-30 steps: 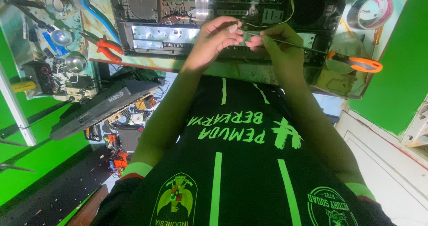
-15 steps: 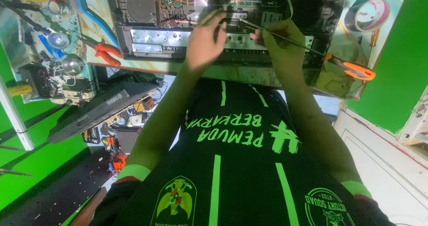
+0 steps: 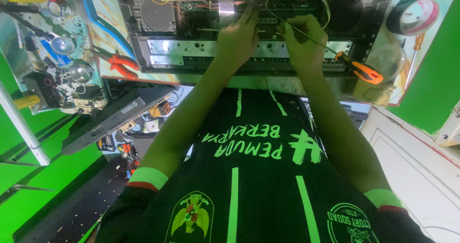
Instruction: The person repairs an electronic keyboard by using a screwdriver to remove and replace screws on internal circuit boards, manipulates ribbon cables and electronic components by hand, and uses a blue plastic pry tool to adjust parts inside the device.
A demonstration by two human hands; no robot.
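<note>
An opened electronic chassis (image 3: 249,51) is laid at the far edge of the table (image 3: 297,85). Its inner parts are touched by the left hand (image 3: 238,39), whose fingers seem pinched, though on what cannot be told. An orange-handled screwdriver (image 3: 357,67) is grasped in the clenched right hand (image 3: 303,44), red pliers (image 3: 120,63) lying well left.
</note>
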